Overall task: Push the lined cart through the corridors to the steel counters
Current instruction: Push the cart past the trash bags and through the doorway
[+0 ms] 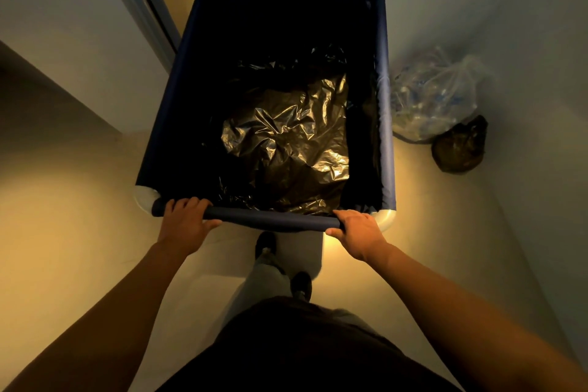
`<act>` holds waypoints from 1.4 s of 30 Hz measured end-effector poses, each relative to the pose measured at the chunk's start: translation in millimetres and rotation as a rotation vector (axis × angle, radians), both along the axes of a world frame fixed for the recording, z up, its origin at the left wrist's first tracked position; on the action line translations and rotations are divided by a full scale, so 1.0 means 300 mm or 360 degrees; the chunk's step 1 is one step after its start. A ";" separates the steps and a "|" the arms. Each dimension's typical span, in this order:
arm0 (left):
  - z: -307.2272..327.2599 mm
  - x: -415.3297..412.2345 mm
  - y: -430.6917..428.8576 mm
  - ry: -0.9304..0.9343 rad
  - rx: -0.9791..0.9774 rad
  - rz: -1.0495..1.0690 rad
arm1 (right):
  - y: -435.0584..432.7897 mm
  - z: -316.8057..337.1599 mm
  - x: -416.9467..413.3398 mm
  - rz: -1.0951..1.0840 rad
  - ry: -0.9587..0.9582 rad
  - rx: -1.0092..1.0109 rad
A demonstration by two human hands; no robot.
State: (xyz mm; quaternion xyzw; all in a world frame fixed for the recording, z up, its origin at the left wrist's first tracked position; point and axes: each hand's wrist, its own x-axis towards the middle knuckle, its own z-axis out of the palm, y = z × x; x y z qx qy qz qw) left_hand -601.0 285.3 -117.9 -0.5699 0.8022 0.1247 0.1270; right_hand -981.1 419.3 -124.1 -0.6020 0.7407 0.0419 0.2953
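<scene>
Gripping the lined cart's [385, 124] near rail, left hand [186, 221] and right hand [358, 232] curl around it.

navy fabric cart [385, 124] w/ white corner joints, upright in corridor, crumpled black liner [286, 143] lying inside.

No readable text, label, brand, number or sign anywhere.

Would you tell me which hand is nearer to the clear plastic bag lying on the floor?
Right. The right hand grips the navy fabric cart on the side toward the clear plastic bag; the left hand grips the opposite end.
</scene>
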 end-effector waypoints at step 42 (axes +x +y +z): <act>-0.075 0.112 0.508 0.0102 0.0124 0.0268 | 0.311 -0.032 -0.023 0.0234 -0.0018 -0.0055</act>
